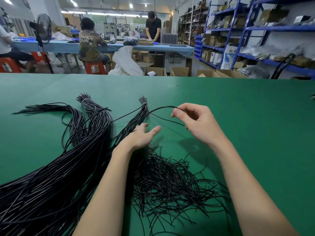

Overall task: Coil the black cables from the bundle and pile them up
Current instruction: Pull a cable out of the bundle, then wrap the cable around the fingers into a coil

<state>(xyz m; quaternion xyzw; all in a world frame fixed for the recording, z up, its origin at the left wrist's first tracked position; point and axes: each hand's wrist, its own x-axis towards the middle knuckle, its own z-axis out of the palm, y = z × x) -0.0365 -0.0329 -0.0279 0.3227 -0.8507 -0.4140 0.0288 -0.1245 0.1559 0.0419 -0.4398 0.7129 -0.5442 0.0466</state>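
Several tied bundles of long black cables point(95, 126) fan out across the left of the green table point(238, 106). My right hand point(196, 123) pinches a single black cable point(160, 109), which arches from the bundle up over its fingers and doubles back toward the hand. My left hand point(143, 135) hovers with fingers spread beside the right-most bundle point(136, 120), holding nothing. A loose heap of short black cable pieces point(170, 181) lies between my forearms near the table's front.
Behind the table stand cardboard boxes point(180, 71), a white sack point(126, 62) and blue shelving point(255, 31) at the right. People work at a blue bench point(119, 46) farther back; a floor fan point(43, 29) stands at left.
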